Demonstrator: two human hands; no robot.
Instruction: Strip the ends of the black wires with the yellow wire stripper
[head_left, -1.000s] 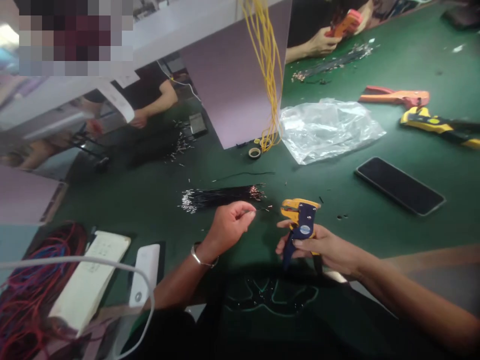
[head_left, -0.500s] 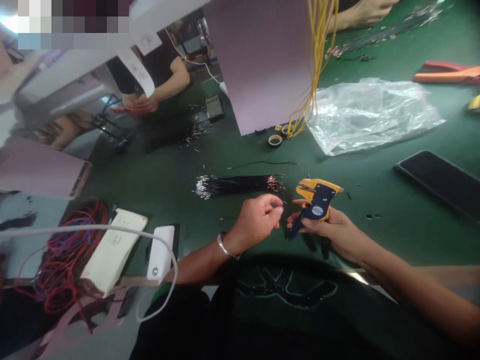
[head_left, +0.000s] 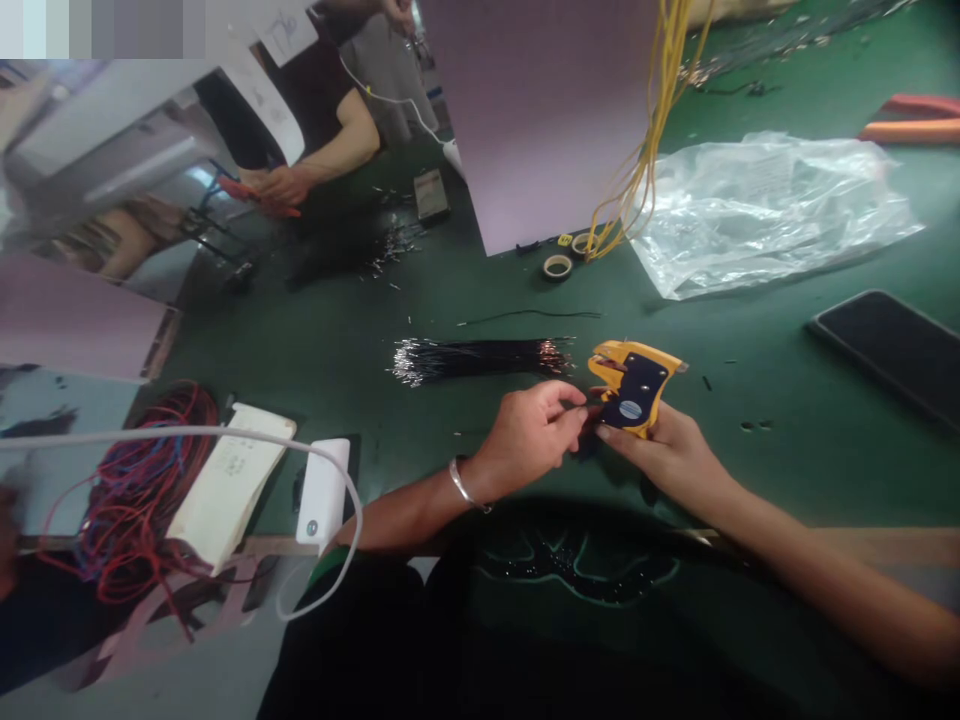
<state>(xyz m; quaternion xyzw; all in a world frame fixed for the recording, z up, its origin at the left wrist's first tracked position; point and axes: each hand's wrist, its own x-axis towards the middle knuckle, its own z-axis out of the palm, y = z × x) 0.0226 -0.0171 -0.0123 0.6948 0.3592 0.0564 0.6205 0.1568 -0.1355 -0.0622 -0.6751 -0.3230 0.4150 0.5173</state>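
1. Right hand [head_left: 671,450] grips the angular yellow-and-blue wire stripper [head_left: 636,388], right of the wire bundle [head_left: 480,358]; its lower handles are obscured.
2. Left hand [head_left: 534,430], nearer than the wire bundle, pinches a thin dark wire [head_left: 576,405]; its tip is indistinct.
3. Wire bundle: straight black strands, silvery and coppery ends.
4. Crinkled clear bag [head_left: 772,215]: beyond it, rightward.

head-worn camera, facing forward and down, fairly near, above the green table [head_left: 315,340]
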